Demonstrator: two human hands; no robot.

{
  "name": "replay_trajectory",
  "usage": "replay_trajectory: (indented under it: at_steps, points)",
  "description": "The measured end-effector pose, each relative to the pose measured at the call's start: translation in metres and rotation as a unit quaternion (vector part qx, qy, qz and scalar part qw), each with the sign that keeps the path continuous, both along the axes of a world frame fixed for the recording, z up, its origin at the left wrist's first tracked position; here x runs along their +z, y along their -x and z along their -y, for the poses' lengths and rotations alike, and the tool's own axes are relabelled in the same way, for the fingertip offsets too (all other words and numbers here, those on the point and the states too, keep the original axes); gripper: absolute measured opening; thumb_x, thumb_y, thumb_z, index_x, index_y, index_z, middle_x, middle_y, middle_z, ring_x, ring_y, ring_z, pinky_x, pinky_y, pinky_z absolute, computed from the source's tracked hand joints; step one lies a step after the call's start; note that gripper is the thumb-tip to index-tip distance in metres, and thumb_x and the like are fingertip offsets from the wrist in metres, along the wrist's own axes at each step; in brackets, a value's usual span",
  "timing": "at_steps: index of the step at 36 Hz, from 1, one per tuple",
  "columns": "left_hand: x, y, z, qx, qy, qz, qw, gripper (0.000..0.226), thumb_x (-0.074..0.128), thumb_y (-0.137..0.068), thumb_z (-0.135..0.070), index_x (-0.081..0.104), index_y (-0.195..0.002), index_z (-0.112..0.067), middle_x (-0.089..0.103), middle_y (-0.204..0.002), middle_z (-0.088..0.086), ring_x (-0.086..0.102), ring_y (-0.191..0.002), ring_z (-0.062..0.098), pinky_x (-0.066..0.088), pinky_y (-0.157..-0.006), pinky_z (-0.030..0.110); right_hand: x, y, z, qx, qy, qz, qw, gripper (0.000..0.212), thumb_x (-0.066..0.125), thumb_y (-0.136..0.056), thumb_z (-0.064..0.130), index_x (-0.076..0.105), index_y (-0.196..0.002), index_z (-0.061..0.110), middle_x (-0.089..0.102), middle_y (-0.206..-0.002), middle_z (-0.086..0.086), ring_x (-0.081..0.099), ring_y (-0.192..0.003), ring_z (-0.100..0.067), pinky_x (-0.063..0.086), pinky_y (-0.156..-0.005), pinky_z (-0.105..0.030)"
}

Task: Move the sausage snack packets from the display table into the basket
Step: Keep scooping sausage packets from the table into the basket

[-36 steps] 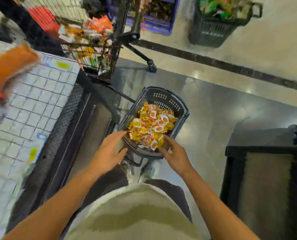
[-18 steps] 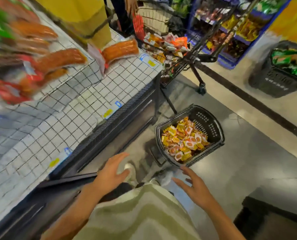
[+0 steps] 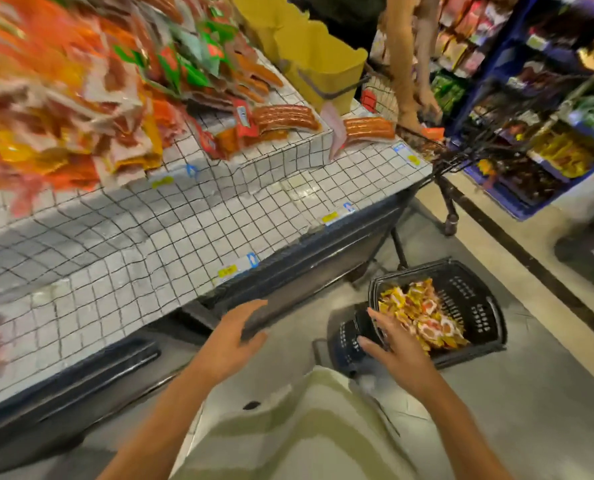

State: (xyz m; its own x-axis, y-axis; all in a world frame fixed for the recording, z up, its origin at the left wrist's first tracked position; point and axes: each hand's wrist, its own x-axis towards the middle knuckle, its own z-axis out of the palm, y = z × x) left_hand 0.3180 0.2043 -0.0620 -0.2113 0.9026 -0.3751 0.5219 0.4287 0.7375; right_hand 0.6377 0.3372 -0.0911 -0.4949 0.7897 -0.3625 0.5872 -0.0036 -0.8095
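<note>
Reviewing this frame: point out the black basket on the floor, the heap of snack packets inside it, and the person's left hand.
black basket (image 3: 475, 299): head view, on the perforated inner wall.
snack packets (image 3: 423, 318): head view, middle of the heap.
left hand (image 3: 229, 344): head view, back of the hand.

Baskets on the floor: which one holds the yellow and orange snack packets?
The black basket by the display table, just beyond the right hand, with the packets piled inside. The other dark basket sits at the right edge.
</note>
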Motion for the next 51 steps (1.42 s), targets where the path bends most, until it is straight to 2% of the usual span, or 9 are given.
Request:
replay_trajectory:
  at_steps: [7, 14, 19, 21, 26, 30, 36, 44, 51]
  points:
    - [-0.003, 0.054, 0.112, 0.073, 0.002, -0.018, 0.997, 0.052, 0.061, -0.1, -0.03, 0.041, -0.147, -0.033, 0.038, -0.153, -0.01, 0.04, -0.139, 0.013, 0.032, -0.105, 0.009, 0.009, 0.071, 0.077, 0.091, 0.05, 0.039, 0.994, 0.079, 0.062, -0.081, 0.067, 0.042, -0.15, 0.038, 0.042, -0.151, 0.018, 0.038, -0.142, -0.004, 0.036, -0.117, -0.033]
    - [-0.004, 0.076, 0.226, 0.235, -0.027, 0.004, 0.972, 0.052, 0.06, -0.094, -0.044, 0.043, -0.144, -0.042, 0.042, -0.146, -0.028, 0.038, -0.134, -0.006, 0.026, -0.108, 0.008, 0.001, 0.126, 0.112, 0.177, 0.065, 0.055, 0.981, 0.09, 0.062, -0.066, 0.086, 0.049, -0.143, 0.042, 0.053, -0.147, 0.015, 0.046, -0.138, -0.004, 0.037, -0.119, -0.04]
    - [-0.015, 0.073, 0.296, 0.379, -0.034, 0.045, 0.924, 0.048, 0.066, -0.094, -0.037, 0.049, -0.139, -0.041, 0.048, -0.142, -0.02, 0.043, -0.134, 0.0, 0.032, -0.108, 0.016, 0.002, 0.178, 0.125, 0.252, 0.058, 0.072, 0.963, 0.083, 0.065, -0.067, 0.082, 0.051, -0.141, 0.047, 0.057, -0.101, 0.024, 0.053, -0.098, 0.0, 0.044, -0.104, -0.028]
    - [-0.021, 0.072, 0.319, 0.414, -0.026, 0.051, 0.909, 0.049, 0.067, -0.093, -0.036, 0.05, -0.139, -0.039, 0.05, -0.141, -0.016, 0.045, -0.133, 0.004, 0.034, -0.109, 0.02, 0.009, 0.202, 0.133, 0.278, 0.053, 0.076, 0.956, 0.075, 0.068, -0.071, 0.069, 0.05, -0.141, 0.047, 0.055, -0.106, 0.026, 0.048, -0.088, 0.003, 0.043, -0.095, -0.019]
    - [-0.031, 0.07, 0.361, 0.479, -0.019, 0.066, 0.875, 0.045, 0.068, -0.093, -0.035, 0.053, -0.135, -0.041, 0.056, -0.14, -0.016, 0.049, -0.133, 0.005, 0.038, -0.109, 0.025, 0.026, 0.263, 0.153, 0.373, 0.022, 0.088, 0.923, 0.059, 0.065, -0.081, 0.064, 0.042, -0.135, 0.061, 0.043, -0.13, 0.042, 0.046, -0.125, 0.007, 0.037, -0.108, -0.023]
    - [-0.031, 0.077, 0.372, 0.535, -0.026, 0.071, 0.841, 0.045, 0.07, -0.093, -0.03, 0.057, -0.136, -0.033, 0.058, -0.138, -0.014, 0.052, -0.131, 0.005, 0.039, -0.109, 0.025, 0.024, 0.308, 0.158, 0.43, 0.021, 0.085, 0.899, 0.067, 0.064, -0.083, 0.066, 0.043, -0.145, 0.05, 0.043, -0.148, 0.028, 0.04, -0.139, 0.003, 0.037, -0.119, -0.038]
    - [-0.027, 0.112, 0.371, 0.565, -0.023, 0.071, 0.822, 0.044, 0.068, -0.095, -0.032, 0.055, -0.136, -0.038, 0.058, -0.138, -0.014, 0.05, -0.131, 0.004, 0.041, -0.114, 0.035, 0.019, 0.382, 0.159, 0.467, 0.053, 0.08, 0.879, 0.06, 0.066, -0.081, 0.072, 0.038, -0.135, 0.07, 0.044, -0.14, 0.026, 0.048, -0.127, -0.001, 0.046, -0.098, -0.022]
    - [-0.005, 0.189, 0.365, 0.584, -0.014, 0.029, 0.811, 0.041, 0.067, -0.096, -0.028, 0.054, -0.13, -0.046, 0.065, -0.12, -0.011, 0.063, -0.097, 0.016, 0.05, -0.092, 0.031, 0.02, 0.497, 0.164, 0.539, 0.018, 0.043, 0.841, 0.048, 0.063, -0.087, 0.061, 0.036, -0.126, 0.072, 0.042, -0.135, 0.032, 0.045, -0.125, 0.002, 0.041, -0.095, -0.016]
    - [0.009, 0.259, 0.371, 0.524, 0.054, -0.068, 0.847, 0.049, 0.059, -0.099, -0.04, 0.042, -0.145, -0.039, 0.054, -0.138, -0.012, 0.059, -0.111, 0.016, 0.046, -0.098, 0.027, 0.014, 0.574, 0.17, 0.543, 0.012, 0.008, 0.84, 0.05, 0.066, -0.083, 0.066, 0.041, -0.126, 0.075, 0.051, -0.137, 0.023, 0.048, -0.126, -0.007, 0.045, -0.104, -0.032]
